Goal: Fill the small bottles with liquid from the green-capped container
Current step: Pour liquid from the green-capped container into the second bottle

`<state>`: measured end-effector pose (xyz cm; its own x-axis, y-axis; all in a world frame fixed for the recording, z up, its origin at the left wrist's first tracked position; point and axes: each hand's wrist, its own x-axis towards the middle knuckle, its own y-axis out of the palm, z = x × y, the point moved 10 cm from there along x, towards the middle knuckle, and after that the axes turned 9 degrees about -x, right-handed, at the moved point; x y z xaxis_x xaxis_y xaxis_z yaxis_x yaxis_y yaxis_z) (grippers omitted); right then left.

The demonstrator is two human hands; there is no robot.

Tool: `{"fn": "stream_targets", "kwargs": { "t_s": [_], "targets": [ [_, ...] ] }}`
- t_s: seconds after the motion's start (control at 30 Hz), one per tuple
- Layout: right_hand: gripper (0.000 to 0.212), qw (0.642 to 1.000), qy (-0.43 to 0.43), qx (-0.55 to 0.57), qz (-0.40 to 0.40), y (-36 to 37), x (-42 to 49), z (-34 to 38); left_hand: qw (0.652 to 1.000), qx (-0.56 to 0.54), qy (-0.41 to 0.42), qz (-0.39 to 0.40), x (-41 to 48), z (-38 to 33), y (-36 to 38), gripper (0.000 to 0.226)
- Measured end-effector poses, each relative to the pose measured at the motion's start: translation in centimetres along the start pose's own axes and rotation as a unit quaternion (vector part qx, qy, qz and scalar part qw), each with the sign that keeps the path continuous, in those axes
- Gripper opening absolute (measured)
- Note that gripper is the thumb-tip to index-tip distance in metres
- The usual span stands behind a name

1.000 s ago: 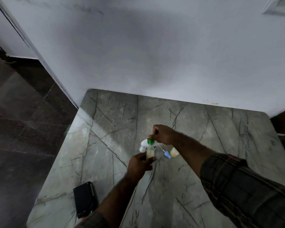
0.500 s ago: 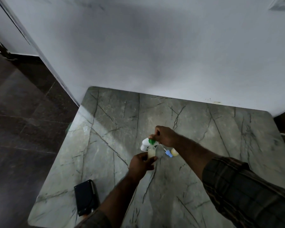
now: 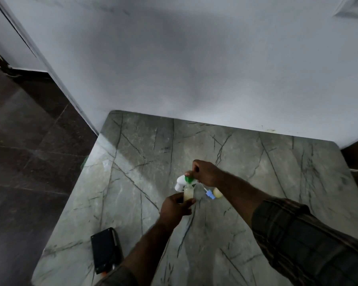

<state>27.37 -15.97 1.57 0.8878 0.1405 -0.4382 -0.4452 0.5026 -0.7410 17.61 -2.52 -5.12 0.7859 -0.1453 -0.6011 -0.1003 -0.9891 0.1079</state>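
A small clear bottle (image 3: 188, 193) with pale yellowish liquid stands near the middle of the marble table (image 3: 132, 182); my left hand (image 3: 177, 207) grips its lower part. My right hand (image 3: 205, 172) pinches the green cap (image 3: 188, 179) right above the bottle's mouth. A white container (image 3: 179, 182) lies just behind the bottle, partly hidden. To the right sit a blue-tipped dropper (image 3: 208, 194) and another small bottle (image 3: 217, 193) with yellowish liquid, half hidden by my right forearm.
A black device (image 3: 104, 249) lies near the table's front left edge. A white wall runs along the table's far side. Dark floor drops away beyond the table's left edge.
Both hands and the bottle keep their places on the table. The view has shifted slightly. My right hand stays on the green cap.
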Motion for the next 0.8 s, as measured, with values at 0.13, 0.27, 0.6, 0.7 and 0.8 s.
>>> {"fn": "stream_targets", "kwargs": {
  "t_s": [0.13, 0.27, 0.6, 0.7, 0.8],
  "targets": [
    [0.034, 1.000, 0.011, 0.006, 0.011, -1.0, -0.1, 0.7, 1.000, -0.009, 0.014, -0.003, -0.1, -1.0, 0.0, 0.036],
    [0.036, 1.000, 0.013, 0.014, 0.015, -0.4, -0.2, 0.2, 1.000, -0.017, 0.019, -0.002, -0.1, -0.9, -0.1, 0.031],
    [0.031, 0.999, -0.009, -0.011, 0.032, -1.1, 0.0, 1.3, 0.999, 0.000, 0.029, 0.014, -0.2, -1.4, 0.3, 0.032],
    [0.031, 0.999, -0.016, -0.003, 0.037, 0.1, 0.2, 0.7, 1.000, 0.006, 0.021, 0.003, -0.1, -0.8, -0.1, 0.027],
    [0.032, 0.998, -0.030, -0.033, 0.051, 0.3, 0.2, 1.0, 1.000, 0.004, 0.020, 0.007, -0.3, -0.5, 0.0, 0.015]
  ]
}}
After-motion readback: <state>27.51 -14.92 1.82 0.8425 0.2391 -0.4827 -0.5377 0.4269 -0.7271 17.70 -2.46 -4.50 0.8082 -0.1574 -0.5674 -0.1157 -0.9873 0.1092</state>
